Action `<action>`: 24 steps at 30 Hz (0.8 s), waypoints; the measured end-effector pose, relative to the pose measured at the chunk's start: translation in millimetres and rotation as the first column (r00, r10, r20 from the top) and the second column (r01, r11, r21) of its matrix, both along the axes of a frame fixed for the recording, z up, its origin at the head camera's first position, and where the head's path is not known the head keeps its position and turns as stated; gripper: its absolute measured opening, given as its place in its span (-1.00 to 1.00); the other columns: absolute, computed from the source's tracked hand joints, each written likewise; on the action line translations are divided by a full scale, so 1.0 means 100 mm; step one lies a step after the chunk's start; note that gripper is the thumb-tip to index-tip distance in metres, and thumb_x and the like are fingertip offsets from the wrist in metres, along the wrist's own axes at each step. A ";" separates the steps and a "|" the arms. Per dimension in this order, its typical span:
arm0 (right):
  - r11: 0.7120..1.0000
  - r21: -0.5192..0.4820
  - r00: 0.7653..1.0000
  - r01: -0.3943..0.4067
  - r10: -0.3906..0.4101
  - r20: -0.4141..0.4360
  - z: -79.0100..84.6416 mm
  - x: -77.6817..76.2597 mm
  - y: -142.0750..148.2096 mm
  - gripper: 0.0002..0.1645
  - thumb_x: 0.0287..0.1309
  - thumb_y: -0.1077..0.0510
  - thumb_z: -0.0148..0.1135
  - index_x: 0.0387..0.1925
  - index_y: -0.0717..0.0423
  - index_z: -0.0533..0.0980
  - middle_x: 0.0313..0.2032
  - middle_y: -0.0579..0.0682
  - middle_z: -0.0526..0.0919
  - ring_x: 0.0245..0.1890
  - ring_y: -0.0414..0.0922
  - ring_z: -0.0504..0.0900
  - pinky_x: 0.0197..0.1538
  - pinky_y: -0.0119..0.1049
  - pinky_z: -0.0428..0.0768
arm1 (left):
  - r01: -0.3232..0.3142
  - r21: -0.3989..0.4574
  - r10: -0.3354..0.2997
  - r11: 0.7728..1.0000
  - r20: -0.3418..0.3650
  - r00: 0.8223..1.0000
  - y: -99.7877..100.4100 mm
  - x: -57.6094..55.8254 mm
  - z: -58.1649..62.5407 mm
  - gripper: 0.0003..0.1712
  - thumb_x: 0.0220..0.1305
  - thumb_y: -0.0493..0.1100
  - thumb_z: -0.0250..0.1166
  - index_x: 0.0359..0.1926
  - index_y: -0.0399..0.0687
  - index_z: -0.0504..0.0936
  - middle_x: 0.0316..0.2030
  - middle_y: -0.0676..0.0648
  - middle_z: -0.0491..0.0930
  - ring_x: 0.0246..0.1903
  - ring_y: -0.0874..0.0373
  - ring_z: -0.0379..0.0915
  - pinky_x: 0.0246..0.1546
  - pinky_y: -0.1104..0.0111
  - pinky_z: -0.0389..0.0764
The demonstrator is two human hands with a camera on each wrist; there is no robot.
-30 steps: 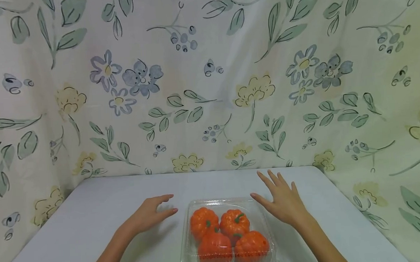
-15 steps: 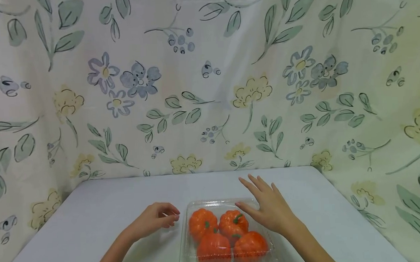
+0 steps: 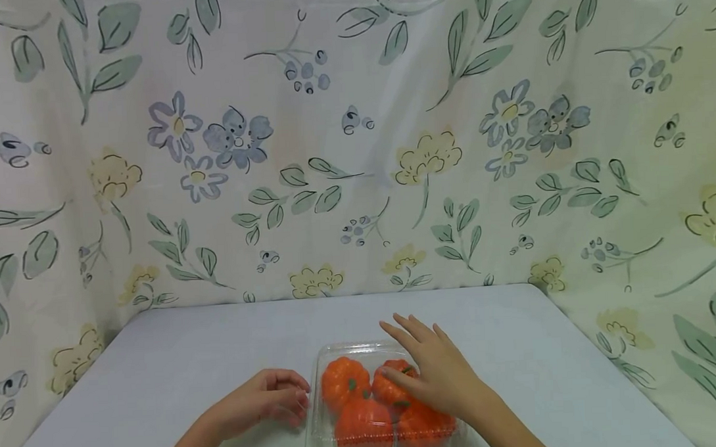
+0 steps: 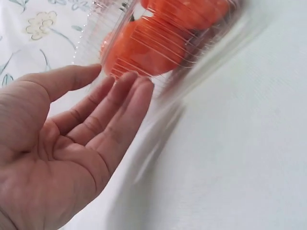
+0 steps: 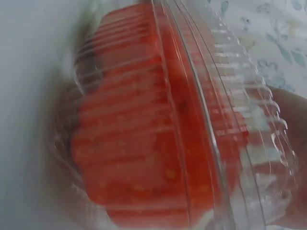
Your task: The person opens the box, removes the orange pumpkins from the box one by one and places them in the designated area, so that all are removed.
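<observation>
A clear plastic clamshell box (image 3: 362, 347) sits at the near middle of the table. Several small orange toy-like pumpkins (image 3: 344, 384) with green stems lie inside. My left hand (image 3: 263, 401) is by the box's left side, fingers loosely bent; in the left wrist view its fingertips (image 4: 144, 86) come close to the ribbed wall, and touch is unclear. Over the box's right part spreads my right hand (image 3: 437, 372), fingers fairly straight, covering part of the right pumpkins. Blurred in the right wrist view are the box wall (image 5: 211, 124) and a pumpkin (image 5: 129, 143); the hand is mostly behind.
The white table (image 3: 220, 333) stretches away on both sides of the box and behind it. A floral curtain (image 3: 355, 144) hangs along the table's back edge and both sides.
My right hand has moved left and toward me, from beside the box to over it. The left hand has come down and nearer the box's left side, its fingers bending more.
</observation>
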State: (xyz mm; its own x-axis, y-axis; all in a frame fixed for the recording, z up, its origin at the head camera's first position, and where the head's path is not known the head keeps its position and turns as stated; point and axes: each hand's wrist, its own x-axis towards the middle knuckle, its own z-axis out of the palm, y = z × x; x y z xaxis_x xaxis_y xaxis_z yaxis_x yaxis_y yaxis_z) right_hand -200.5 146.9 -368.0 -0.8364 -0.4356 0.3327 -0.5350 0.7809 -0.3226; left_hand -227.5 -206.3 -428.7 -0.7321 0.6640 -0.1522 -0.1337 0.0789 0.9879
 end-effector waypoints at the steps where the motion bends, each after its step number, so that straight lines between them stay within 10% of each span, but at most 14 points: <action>1: 1.000 0.001 1.000 -0.012 0.012 -0.003 -0.01 0.01 -0.02 -0.16 0.38 -0.38 0.25 0.52 -0.10 0.40 0.50 0.10 0.42 0.51 0.27 0.35 0.45 0.49 0.22 | 0.016 0.015 -0.016 1.000 0.013 1.000 -0.01 0.00 -0.02 -0.75 0.60 -0.19 0.17 0.12 -0.25 0.61 -0.10 -0.05 0.75 -0.14 0.13 0.68 -0.03 0.28 0.77; 24: 0.978 0.088 0.982 -0.190 0.188 0.038 -0.07 0.21 -0.39 -0.22 0.47 -0.44 0.05 0.49 -0.14 0.42 0.50 0.02 0.43 0.52 0.14 0.37 0.50 0.33 0.28 | 0.247 0.262 -0.289 0.933 0.134 0.948 0.03 0.08 -0.27 -0.67 0.58 -0.37 0.02 0.08 0.07 0.62 -0.13 0.15 0.75 -0.07 0.30 0.68 -0.06 0.40 0.74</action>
State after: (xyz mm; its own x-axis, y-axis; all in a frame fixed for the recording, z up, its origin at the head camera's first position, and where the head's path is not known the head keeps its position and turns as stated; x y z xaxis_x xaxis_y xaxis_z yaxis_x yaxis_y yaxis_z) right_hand -179.8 107.8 -375.0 -0.7448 -0.6139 0.2614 -0.6671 0.6933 -0.2725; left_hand -219.0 -203.3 -455.8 -0.4993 0.8637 -0.0691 -0.3052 -0.1007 0.9469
